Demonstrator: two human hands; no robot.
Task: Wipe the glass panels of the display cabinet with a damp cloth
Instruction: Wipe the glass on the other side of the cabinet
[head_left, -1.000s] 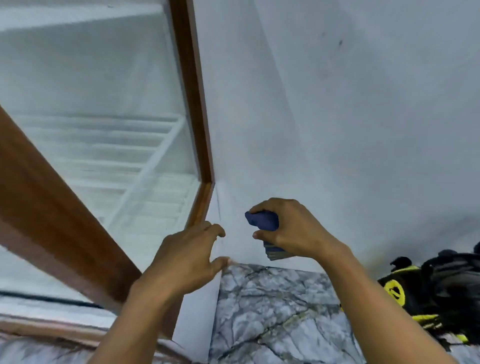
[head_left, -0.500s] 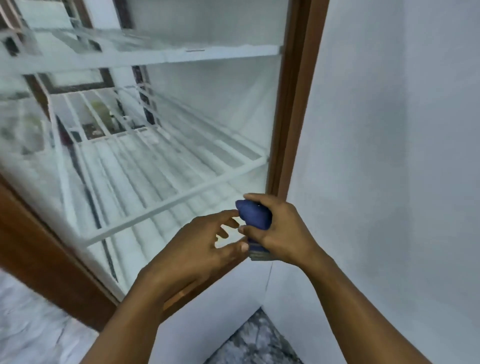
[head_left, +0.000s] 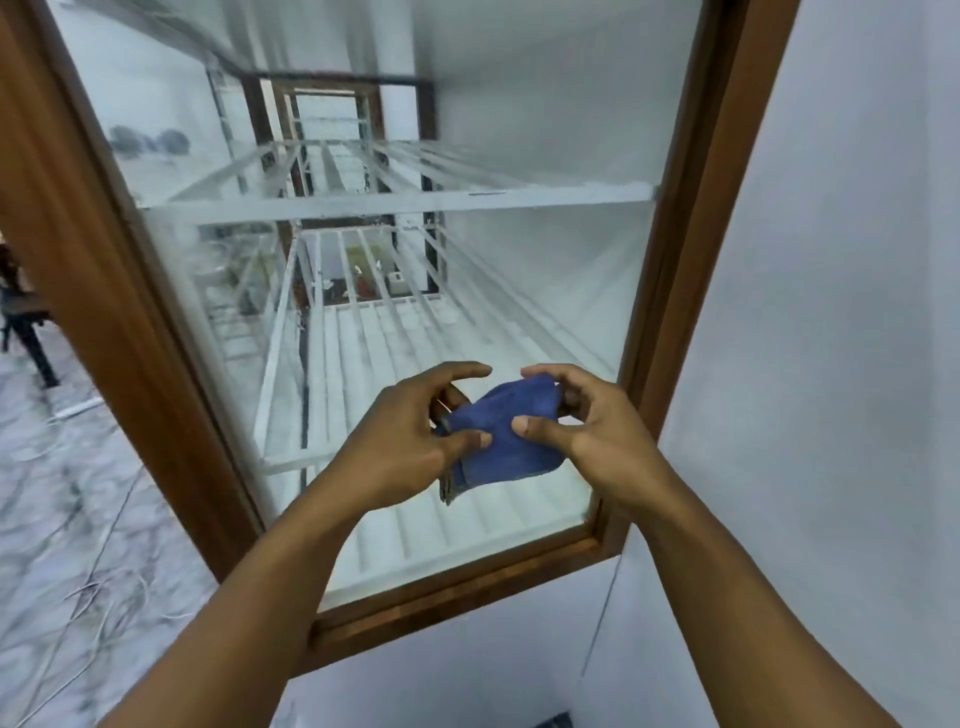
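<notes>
Both hands meet at the lower centre of the frame, in front of the glass. The left hand (head_left: 410, 441) pinches the near left edge of a folded blue cloth (head_left: 511, 447), thumb on top and fingers curled in behind it. The right hand (head_left: 597, 436) grips the cloth from the other side, its thumb pressed flat on the blue fabric and its fingers hooked over the upper right corner. So the cloth sits bunched between the two hands, held by both, with a layered folded edge hanging down at its lower left. Whether it touches the pane I cannot tell; it looks to be held just in front.

Behind the hands stands the glass panel (head_left: 545, 104) of the display cabinet, filling the middle of the frame and looking hazy and streaked. A brown wooden frame (head_left: 691, 260) runs round it, broad on the left, narrower on the right and along the bottom. Through the glass a white shelf (head_left: 395, 207) crosses at mid height, with slatted white racks below it, and blurred reflections lie across the upper part.

A plain pale wall (head_left: 841, 312) takes up the right side. At the lower left is a grey marbled floor (head_left: 67, 519), and dark furniture legs (head_left: 31, 343) show at the left edge.
</notes>
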